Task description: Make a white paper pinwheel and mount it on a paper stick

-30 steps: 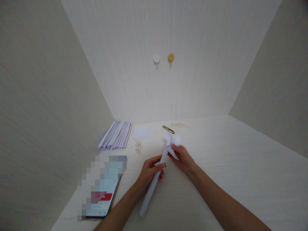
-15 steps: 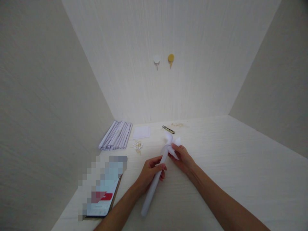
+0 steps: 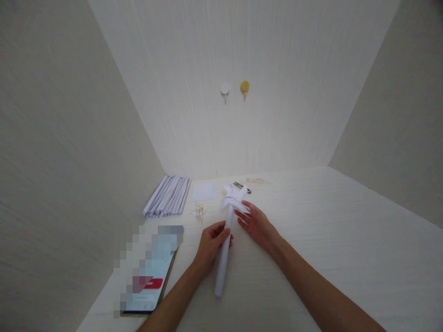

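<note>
A white paper pinwheel [image 3: 231,200] is held up over the middle of the desk [image 3: 328,230], its curled, pointed blades fanning out from the top of a smooth white tube [image 3: 222,269]. The blades look thin and crisp, with soft bends and sharp tips. The tube is straight, slim and round, tilted slightly, its lower end nearer the person. The left hand [image 3: 212,244] has its fingers wrapped around the tube below the blades. The right hand [image 3: 258,226] is beside the lower right blade, its fingers loosely spread and gripping nothing; whether they touch the paper I cannot tell. The desk is pale, with faint streaks. A stack of similar slim white tubes [image 3: 167,197] lies at the left, near a flat white paper square [image 3: 204,191].
</note>
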Available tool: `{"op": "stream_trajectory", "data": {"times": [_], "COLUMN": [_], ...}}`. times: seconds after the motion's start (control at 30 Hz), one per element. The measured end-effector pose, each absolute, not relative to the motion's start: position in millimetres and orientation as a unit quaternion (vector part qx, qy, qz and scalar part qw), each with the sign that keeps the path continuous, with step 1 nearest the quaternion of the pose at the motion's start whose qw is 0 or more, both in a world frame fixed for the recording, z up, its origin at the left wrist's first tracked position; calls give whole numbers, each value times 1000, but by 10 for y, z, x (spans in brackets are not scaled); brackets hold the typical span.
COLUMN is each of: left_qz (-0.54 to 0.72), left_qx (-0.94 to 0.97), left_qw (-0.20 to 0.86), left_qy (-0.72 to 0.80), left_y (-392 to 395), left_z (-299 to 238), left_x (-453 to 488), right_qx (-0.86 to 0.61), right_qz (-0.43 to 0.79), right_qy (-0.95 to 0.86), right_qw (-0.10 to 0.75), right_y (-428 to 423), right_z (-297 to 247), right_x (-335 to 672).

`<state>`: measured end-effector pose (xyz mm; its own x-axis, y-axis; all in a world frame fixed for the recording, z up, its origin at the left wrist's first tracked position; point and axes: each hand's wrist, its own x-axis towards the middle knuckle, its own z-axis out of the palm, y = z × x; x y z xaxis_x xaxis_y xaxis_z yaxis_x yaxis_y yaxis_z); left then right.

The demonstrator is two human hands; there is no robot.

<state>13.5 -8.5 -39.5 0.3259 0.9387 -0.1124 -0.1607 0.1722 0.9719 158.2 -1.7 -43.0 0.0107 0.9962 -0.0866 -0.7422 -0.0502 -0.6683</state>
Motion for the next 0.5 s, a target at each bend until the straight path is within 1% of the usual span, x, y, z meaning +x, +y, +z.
{"op": "stream_trajectory", "data": {"times": [0.1, 0.2, 0.27, 0.37, 0.5], "left_qz": [465, 493, 509, 525, 528], "left_qx": [479, 470, 460, 448, 433], "left_qw": [621, 603, 601, 596, 600], "left_qy": [411, 416, 409, 410, 416], "left_y": [-62, -38, -17, 11, 20], "left_z": [-386, -372, -369, -366, -359], "left_x": [130, 122, 115, 108, 110], "right_qx": [-342, -415, -441, -444, -422], "right_qz": [626, 515, 447, 416, 412], "right_qy": [-283, -417, -511, -600, -646], "right_qw": [642, 623, 587, 519, 483], "right_y": [-34, -90, -141, -206, -245], "right_z": [-418, -431, -447, -463, -459], "right_x": [1499, 1381, 1314, 1262, 1246]}}
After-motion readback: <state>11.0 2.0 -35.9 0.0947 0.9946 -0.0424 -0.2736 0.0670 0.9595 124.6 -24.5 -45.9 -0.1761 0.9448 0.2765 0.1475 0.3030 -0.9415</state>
